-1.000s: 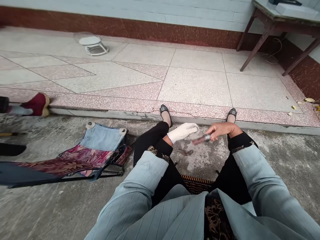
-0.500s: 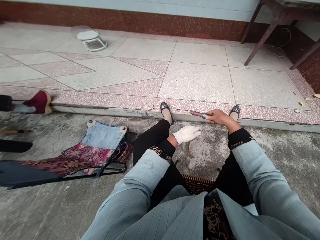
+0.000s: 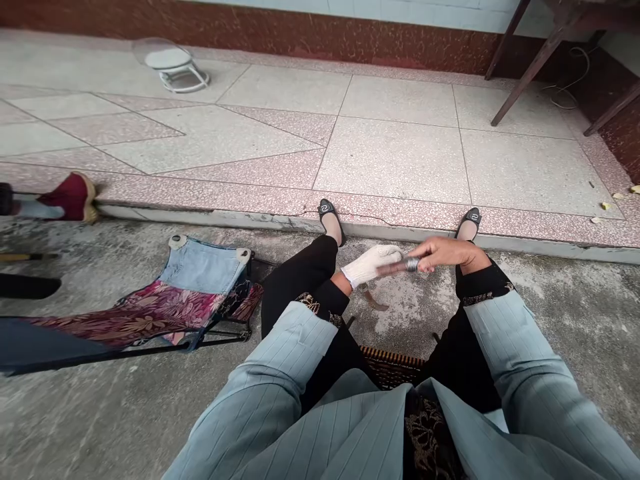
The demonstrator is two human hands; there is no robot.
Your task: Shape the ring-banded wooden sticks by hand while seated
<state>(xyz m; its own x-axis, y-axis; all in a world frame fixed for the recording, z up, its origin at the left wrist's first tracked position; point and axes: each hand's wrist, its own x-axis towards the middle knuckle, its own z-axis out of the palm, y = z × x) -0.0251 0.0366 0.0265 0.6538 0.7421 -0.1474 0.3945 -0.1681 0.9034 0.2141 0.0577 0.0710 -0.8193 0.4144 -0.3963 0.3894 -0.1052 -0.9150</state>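
Observation:
I sit with my legs spread on rough concrete. My left hand [image 3: 371,264], in a white glove, is curled closed between my knees. A thin brown strip [image 3: 374,300] hangs just under it and seems to run up into its fingers. My bare right hand [image 3: 447,253] grips a short rod-like tool [image 3: 400,267] with a metal band and a reddish-brown tip. The tip points left and reaches the gloved fingers. The tool is smeared by motion.
A folded stool [image 3: 200,293] with denim and floral cloth lies at my left. A raised tiled step [image 3: 250,217] runs across in front of my feet. A red shoe [image 3: 73,197], a white stand [image 3: 173,67] and table legs [image 3: 530,67] lie beyond. A woven edge [image 3: 393,363] shows beneath me.
My right hand swung the tool out to the step edge half a second ago and has come back down to the gloved left hand. The brown strip shifted under the glove.

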